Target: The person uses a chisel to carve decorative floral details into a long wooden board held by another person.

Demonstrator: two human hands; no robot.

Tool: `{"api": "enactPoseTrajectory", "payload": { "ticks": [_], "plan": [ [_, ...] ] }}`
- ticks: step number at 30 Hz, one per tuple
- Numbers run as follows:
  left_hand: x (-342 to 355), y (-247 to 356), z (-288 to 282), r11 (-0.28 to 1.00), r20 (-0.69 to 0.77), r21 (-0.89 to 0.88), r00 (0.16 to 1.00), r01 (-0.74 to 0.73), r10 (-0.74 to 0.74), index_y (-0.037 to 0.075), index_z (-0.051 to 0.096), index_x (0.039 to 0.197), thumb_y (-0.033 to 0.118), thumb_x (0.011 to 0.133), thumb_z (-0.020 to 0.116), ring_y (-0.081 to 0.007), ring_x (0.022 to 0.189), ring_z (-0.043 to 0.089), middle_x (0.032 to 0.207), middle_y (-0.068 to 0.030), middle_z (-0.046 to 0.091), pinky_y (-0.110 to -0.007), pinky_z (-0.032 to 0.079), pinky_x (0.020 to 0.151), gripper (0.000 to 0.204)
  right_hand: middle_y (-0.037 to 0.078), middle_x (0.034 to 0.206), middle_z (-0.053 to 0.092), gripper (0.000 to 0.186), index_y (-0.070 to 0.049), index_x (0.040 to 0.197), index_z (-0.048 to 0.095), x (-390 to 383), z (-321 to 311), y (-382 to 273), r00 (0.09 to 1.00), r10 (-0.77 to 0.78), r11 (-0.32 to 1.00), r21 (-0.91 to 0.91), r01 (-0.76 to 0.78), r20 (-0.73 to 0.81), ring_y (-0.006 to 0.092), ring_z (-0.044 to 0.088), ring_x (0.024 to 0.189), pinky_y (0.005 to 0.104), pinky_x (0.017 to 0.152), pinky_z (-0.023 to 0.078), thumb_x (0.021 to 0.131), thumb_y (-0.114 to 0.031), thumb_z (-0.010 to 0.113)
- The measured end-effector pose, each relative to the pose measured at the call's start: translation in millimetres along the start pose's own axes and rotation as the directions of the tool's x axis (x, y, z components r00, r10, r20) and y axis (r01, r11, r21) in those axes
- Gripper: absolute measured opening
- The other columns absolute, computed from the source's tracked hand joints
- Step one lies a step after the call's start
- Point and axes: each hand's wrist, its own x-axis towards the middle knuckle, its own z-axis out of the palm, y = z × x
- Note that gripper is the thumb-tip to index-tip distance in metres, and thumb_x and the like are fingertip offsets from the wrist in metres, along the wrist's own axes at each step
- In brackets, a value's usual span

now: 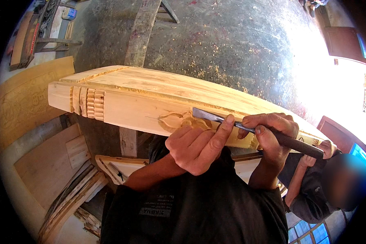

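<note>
A wood chisel (290,142) with a dark handle and a flat, flared steel blade slants across the front face of a long pale wooden beam (134,107). My right hand (270,129) is closed around it where the shaft meets the handle. My left hand (197,148) is curled at the beam's near edge, one digit raised against the shaft behind the blade. The blade's edge lies just above a carved leaf-like motif (173,120), which my left hand partly covers. Farther left, the beam has a carved band of ridges and scallops (95,103).
At the right, another person (313,185) has hands at the beam's far right end. Wood chips litter the dark floor (219,36) beyond the beam. A carved panel (32,97) leans at left, above stacked wood strips (73,203). A wooden support (128,141) stands beneath.
</note>
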Motion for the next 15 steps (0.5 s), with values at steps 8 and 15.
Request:
{"api": "enactPoseTrajectory", "payload": {
  "ticks": [8,15],
  "plan": [
    [0.0,-0.8,-1.5,1.0,0.024,0.009,1.0,-0.012,0.012,-0.006,0.078,0.128,-0.006,0.083,0.078,-0.0118,0.047,0.047,0.058,0.0017,0.049,-0.031,0.04,0.045,0.045,0.015,0.081,0.081,0.022,0.002,0.096,0.084,-3.6,6.7,-7.3,0.999,0.018,1.0,0.002,-0.018,-0.028,0.0195,0.08,0.073,0.0292,0.072,0.063,0.082,-0.006,0.068],
    [0.8,2.1,0.5,0.999,0.02,0.036,1.0,0.012,-0.012,-0.006,0.077,0.13,-0.004,0.082,0.08,-0.0125,0.046,0.046,0.058,0.0018,0.046,-0.031,0.04,0.045,0.048,0.015,0.08,0.081,0.024,0.004,0.096,0.084,-1.2,0.6,2.9,1.0,0.022,0.999,-0.037,-0.022,0.008,0.0202,0.08,0.073,0.0298,0.072,0.063,0.083,-0.007,0.067]
  ]
}}
